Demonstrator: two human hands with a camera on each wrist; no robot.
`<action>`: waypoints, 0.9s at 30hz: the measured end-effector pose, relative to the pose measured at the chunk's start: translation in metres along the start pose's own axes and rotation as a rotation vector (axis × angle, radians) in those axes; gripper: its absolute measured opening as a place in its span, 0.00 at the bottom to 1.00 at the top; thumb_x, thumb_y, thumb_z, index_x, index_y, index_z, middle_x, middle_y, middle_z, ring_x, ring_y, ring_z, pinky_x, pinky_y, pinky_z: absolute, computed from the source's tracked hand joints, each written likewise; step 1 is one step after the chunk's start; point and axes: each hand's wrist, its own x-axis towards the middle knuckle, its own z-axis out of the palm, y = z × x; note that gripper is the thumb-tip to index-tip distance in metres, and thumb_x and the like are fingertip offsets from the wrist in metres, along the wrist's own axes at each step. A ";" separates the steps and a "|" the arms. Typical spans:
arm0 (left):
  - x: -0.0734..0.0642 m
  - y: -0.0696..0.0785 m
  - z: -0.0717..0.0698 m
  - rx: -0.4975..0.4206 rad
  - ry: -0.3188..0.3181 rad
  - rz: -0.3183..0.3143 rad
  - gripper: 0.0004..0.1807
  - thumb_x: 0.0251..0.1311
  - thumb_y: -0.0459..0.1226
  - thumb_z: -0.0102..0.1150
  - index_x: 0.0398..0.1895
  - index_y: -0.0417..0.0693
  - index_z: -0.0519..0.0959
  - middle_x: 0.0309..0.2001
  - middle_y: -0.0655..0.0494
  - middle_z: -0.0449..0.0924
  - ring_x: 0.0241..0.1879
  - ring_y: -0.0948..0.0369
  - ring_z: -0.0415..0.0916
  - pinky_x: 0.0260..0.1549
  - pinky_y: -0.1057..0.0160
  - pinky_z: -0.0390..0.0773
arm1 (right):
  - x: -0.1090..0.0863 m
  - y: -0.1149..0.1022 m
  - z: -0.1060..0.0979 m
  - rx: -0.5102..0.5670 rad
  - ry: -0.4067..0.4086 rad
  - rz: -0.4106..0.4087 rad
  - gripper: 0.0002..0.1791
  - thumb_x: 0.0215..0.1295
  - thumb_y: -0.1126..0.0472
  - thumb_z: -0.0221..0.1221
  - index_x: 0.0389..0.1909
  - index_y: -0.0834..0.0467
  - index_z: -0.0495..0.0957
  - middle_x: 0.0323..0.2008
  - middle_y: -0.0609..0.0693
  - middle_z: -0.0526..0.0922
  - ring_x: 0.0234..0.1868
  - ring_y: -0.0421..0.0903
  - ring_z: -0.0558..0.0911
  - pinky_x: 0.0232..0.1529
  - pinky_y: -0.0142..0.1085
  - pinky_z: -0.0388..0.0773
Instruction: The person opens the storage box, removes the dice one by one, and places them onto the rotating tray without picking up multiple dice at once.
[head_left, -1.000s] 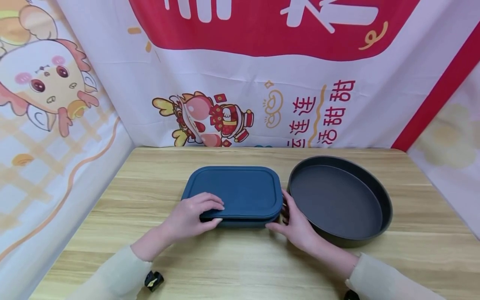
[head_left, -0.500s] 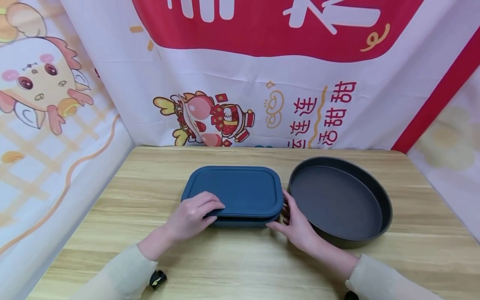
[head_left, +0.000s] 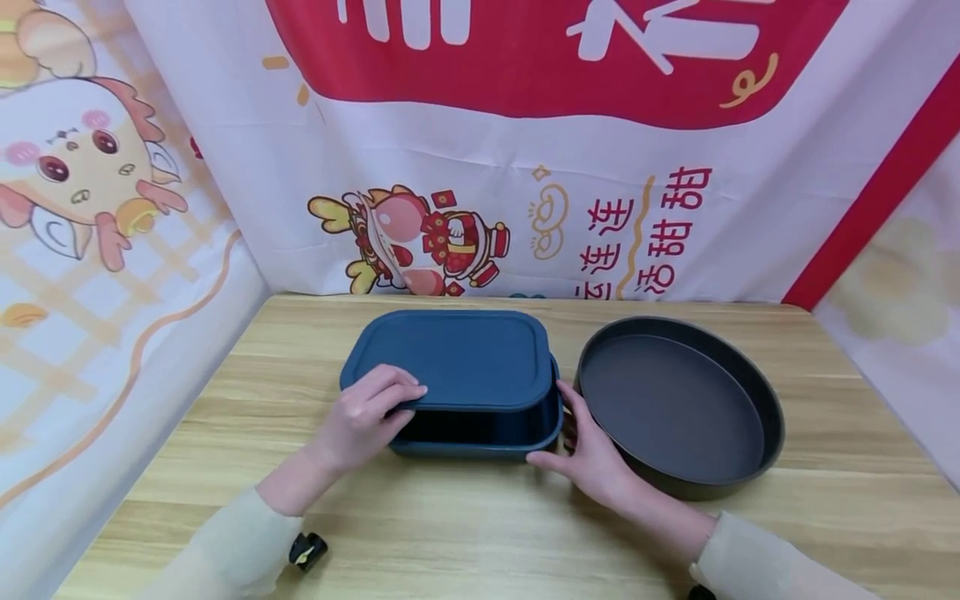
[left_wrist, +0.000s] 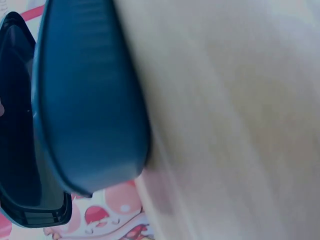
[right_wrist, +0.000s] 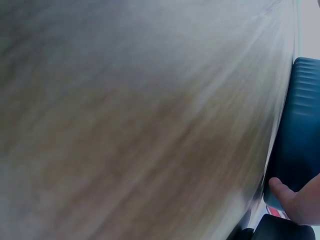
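A blue rectangular lid (head_left: 465,358) is raised above a matching blue food container (head_left: 468,451), shifted back and left so the dark inside shows at the front and right. My left hand (head_left: 363,417) pinches the lid's front left edge, thumb below and fingers on top. At the container's front right corner, my right hand (head_left: 596,454) grips the wall, its fingers partly hidden along the right side. The left wrist view has the lid (left_wrist: 20,125) apart from the container (left_wrist: 92,100). In the right wrist view, the thumb (right_wrist: 287,196) presses the container's side (right_wrist: 302,115).
Just right of my right hand stands a large round dark baking pan (head_left: 675,408). The wooden table (head_left: 480,533) meets a printed cloth backdrop (head_left: 480,150) at its far edge, with another printed cloth (head_left: 150,250) on the left.
The lid has lifted off the container and moved back and left with my left hand, uncovering the inside. My right hand has stayed at the container's corner. The pan has not moved.
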 end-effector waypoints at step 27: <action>-0.028 -0.022 -0.084 0.259 0.134 -0.309 0.23 0.67 0.49 0.53 0.32 0.36 0.85 0.30 0.48 0.81 0.28 0.49 0.79 0.42 0.83 0.69 | 0.002 0.000 0.003 -0.040 0.024 0.068 0.52 0.55 0.57 0.71 0.75 0.53 0.48 0.73 0.62 0.53 0.66 0.63 0.65 0.58 0.53 0.68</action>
